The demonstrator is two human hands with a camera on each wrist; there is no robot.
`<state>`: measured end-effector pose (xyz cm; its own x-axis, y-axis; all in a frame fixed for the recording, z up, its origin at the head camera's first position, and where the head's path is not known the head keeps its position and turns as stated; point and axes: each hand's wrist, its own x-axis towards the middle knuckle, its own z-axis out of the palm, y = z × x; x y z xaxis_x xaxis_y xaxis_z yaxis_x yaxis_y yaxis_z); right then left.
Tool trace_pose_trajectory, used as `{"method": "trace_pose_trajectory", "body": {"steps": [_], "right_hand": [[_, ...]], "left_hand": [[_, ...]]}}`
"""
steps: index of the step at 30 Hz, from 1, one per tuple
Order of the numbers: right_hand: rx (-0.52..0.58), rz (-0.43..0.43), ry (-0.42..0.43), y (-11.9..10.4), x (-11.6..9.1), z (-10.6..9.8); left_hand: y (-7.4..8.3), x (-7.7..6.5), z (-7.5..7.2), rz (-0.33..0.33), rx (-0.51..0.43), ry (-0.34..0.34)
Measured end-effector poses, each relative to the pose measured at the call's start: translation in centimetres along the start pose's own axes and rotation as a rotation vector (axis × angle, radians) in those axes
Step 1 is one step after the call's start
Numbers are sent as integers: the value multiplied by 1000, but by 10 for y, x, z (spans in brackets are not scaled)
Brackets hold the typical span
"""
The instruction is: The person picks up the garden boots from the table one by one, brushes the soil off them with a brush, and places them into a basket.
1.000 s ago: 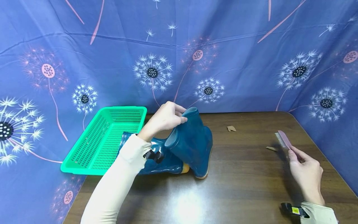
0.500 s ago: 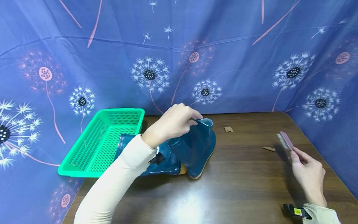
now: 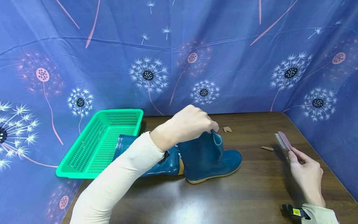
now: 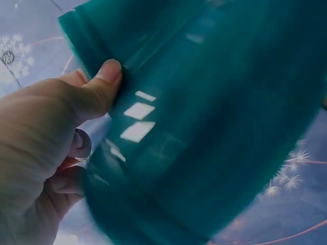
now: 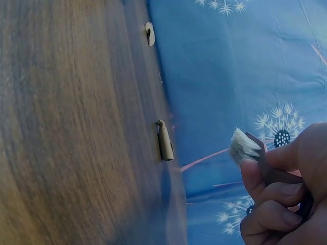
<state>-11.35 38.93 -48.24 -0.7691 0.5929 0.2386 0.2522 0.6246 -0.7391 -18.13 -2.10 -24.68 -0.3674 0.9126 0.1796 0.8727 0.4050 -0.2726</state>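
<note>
Just below the left hand (image 3: 190, 124), gripped boot (image 3: 205, 158).

I can make out a green perforated basket (image 3: 99, 149) at the left of a brown wood-grain table (image 3: 229, 202), a tan scrap (image 3: 227, 129) and a stick-like piece (image 3: 267, 148) lying apart farther right, and blue dandelion-patterned cloth (image 3: 237, 71) hanging behind.

The left sleeve (image 3: 117, 177) hid the middle of the lying boot (image 3: 166, 165), and the left grip (image 3: 188, 124) covered part of the held boot (image 3: 205, 158) near its rim. In the left wrist view I saw that boot blurred and cut off at top, right and bottom. The right grip (image 3: 306, 172) concealed part of the brush (image 3: 284, 140). The marks on the yellow label (image 3: 296, 212) were too small to read.
</note>
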Motion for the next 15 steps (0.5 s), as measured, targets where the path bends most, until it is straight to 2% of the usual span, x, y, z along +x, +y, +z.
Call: {"method": "trace_pose_trajectory", "body": {"steps": [3, 6, 11, 15], "right_hand": [[0, 7, -4, 0, 0, 1], [7, 20, -14, 0, -1, 3], [22, 42, -28, 0, -2, 5], [20, 39, -20, -2, -4, 7]], "left_hand": [[4, 5, -4, 32, 44, 7], [5, 8, -7, 35, 12, 4], [1, 8, -3, -42, -100, -16], [-5, 6, 8, -108, -211, -17]]}}
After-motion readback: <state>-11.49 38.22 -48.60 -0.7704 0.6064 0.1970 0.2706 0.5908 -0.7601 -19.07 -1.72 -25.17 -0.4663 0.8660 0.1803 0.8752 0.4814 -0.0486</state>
